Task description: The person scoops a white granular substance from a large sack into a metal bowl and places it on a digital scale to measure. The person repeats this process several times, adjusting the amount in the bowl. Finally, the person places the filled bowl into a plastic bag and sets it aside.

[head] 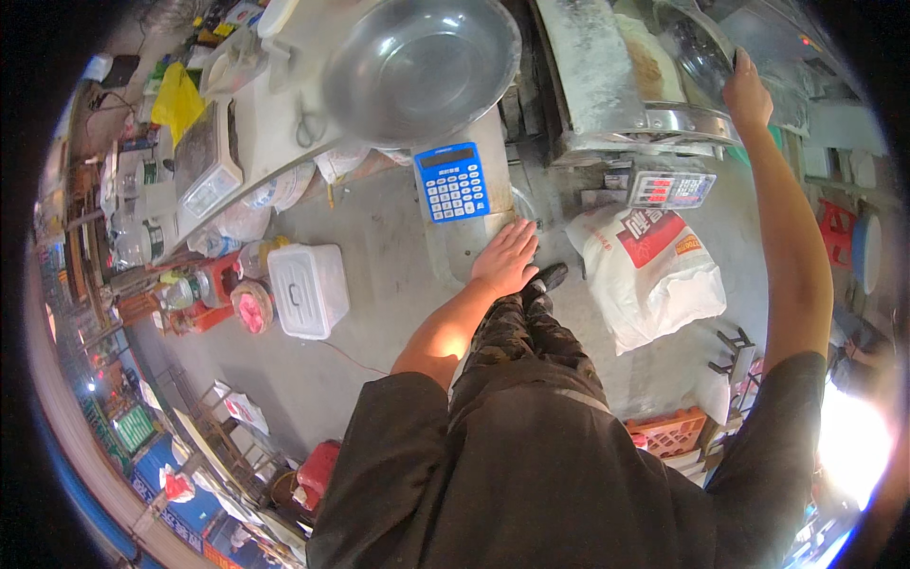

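My left hand (505, 257) is held palm down with nothing in it, its fingers nearly together, below a blue calculator (453, 182). That calculator lies on a light metal surface near a large round metal basin (421, 71). Over at the upper right, my right hand (748, 92) grips the rim of a shiny metal bowl or lid (693, 53), tilted beside an opening. Pale and brownish material (650, 60) shows in the opening, inside a curved metal rim (686, 117). The fingertips of my right hand are partly hidden.
A digital scale display (672, 189) stands above a large white printed sack (650, 274) on the floor. To the left are scissors (310, 128), a tabletop scale (207, 171) and a lidded plastic box (308, 290). An orange crate (668, 432) is at the lower right.
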Action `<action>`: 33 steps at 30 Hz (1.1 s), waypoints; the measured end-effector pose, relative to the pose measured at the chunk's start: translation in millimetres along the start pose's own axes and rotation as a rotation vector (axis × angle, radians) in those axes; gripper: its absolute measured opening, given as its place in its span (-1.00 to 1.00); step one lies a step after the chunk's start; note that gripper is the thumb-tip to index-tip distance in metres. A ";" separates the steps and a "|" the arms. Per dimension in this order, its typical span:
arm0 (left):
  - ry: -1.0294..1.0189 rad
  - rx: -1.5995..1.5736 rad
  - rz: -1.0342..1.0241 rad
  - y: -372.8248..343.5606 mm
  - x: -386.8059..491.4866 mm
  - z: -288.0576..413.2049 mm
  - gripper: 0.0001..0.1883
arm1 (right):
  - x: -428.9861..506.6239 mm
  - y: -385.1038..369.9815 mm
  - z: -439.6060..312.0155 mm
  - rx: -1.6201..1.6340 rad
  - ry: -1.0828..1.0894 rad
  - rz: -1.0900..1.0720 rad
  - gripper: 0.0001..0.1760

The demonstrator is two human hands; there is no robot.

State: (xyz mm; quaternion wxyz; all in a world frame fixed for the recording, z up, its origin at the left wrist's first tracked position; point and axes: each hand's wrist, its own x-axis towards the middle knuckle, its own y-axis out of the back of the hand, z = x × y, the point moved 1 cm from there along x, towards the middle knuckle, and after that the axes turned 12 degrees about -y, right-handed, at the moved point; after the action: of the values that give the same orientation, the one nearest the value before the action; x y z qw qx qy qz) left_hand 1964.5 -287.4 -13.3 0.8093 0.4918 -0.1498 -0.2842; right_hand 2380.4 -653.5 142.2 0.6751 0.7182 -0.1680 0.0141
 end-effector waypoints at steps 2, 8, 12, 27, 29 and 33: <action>0.004 0.007 -0.007 -1.2 -1.7 -1.2 -0.30 | -3.2 -12.9 -8.3 -0.009 -0.003 -0.024 -0.45; 0.005 0.016 -0.023 -6.3 1.6 -3.0 -0.30 | 5.3 -41.3 -1.8 -0.031 0.058 -0.003 -0.51; 0.030 0.000 -0.039 -1.6 -2.8 -2.4 -0.28 | 3.3 -53.5 -7.8 -0.034 -0.032 -0.043 -0.48; -0.048 0.054 -0.020 -4.3 5.3 8.1 -0.29 | -274.4 144.3 196.2 1.052 -0.707 0.083 -0.76; -0.129 -0.021 0.025 -14.5 22.6 22.9 -0.29 | -377.2 153.9 258.7 0.861 -0.985 0.016 -0.65; -0.261 -0.389 -0.184 -12.7 84.5 124.7 -0.31 | -524.7 129.5 271.7 0.333 -0.959 -0.051 -0.48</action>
State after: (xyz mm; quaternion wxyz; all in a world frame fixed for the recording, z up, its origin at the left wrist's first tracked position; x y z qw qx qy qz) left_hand 1962.5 -431.9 31.1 0.8333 0.2973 -0.1502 -0.4413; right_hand 1795.7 -805.7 113.7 0.3986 0.7455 -0.4370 -0.3074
